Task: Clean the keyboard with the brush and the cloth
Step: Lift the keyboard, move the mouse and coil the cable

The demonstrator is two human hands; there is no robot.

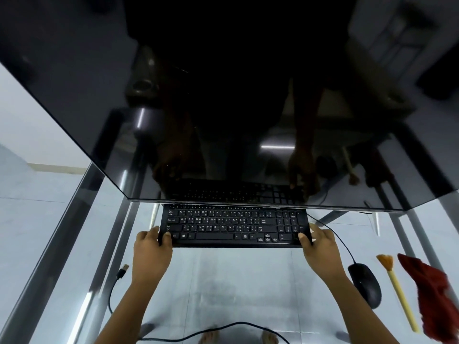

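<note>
- a black keyboard (234,225) lies on a clear glass surface (236,281), its far edge tucked just under the lower rim of a large dark monitor (223,108).
- the left hand (152,254) is clamped on the keyboard's near left corner, thumb on top by the keys there, fingers wrapped around the end.
- the right hand (320,252) grips the near right corner the same way, thumb resting on the top edge beside the number pad, fingers curled round the end.
- both forearms reach in from the bottom of the view, one towards each end of the keyboard.
- whether the keyboard is flat on the glass or slightly lifted cannot be told.
- a black mouse (364,284) sits on the glass to the right of the right forearm; its cable (330,233) runs away past the keyboard's right end towards the monitor.
- the brush (397,286), with a pale yellow handle and an orange tuft at its far end, lies just right of the mouse, apart from both hands.
- the cloth (431,291), dark red and crumpled, lies just beside the brush at the right edge of the view.
- a loose usb plug (123,270) rests on the glass left of the left forearm, and its black cable loops towards the near edge.
- the screen's glossy face mirrors the keyboard and both hands.
- through the glass, metal frame legs, a tiled floor and bare feet show below.
</note>
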